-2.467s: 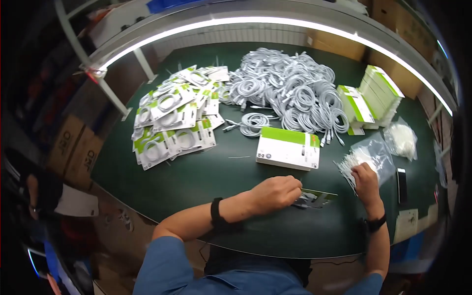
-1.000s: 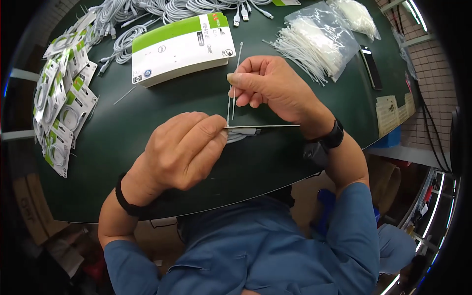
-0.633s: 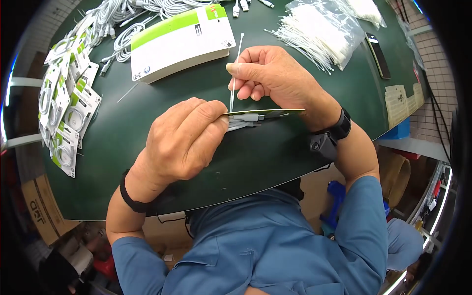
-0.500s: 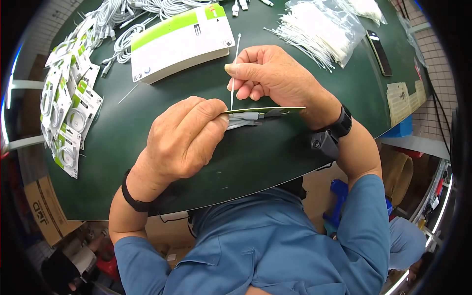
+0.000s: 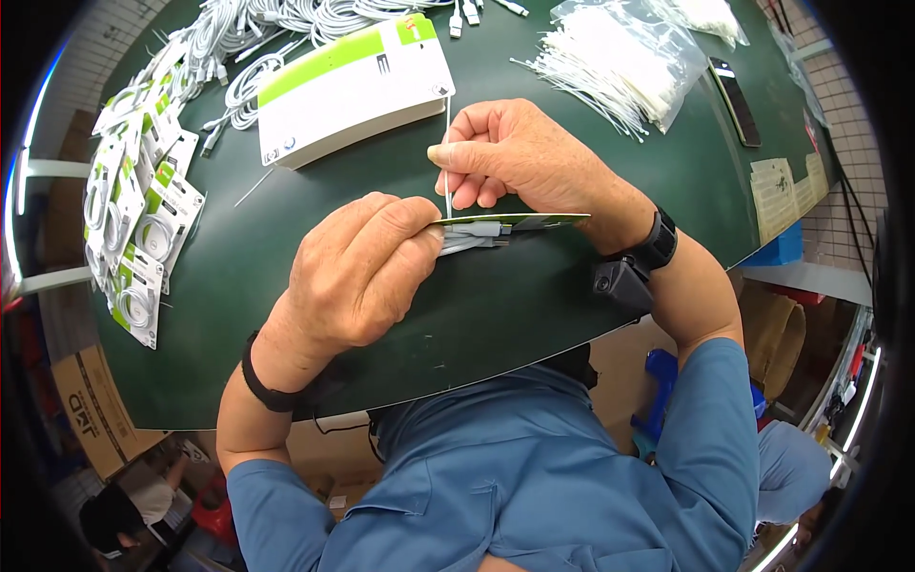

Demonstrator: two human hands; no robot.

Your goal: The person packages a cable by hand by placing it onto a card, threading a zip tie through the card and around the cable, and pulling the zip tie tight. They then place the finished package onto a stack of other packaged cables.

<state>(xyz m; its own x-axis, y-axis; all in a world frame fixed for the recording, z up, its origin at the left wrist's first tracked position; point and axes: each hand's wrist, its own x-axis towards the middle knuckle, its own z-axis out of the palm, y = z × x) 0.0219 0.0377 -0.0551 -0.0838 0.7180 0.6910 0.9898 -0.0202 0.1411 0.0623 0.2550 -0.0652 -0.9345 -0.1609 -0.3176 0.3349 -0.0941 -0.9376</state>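
My left hand is closed around the left end of a thin packaging card, seen nearly edge-on. Against the card's near side lies a coiled light-grey cable, its plug ends pointing right; my left fingers press on this too. Just beyond the card, my right hand pinches a thin white cable tie between thumb and forefinger. The tie stands upright, its lower end meeting the card near my left fingertips. Whether it passes through a hole there is hidden.
A stack of white-and-green cards lies beyond my hands. Carded cables pile up at left, loose cables at the far edge. A bag of cable ties and a phone lie right. One loose tie rests near the stack.
My right hand has moved slightly down and left, bringing the cable tie lower against the card. My left hand keeps its hold on the card and cable.
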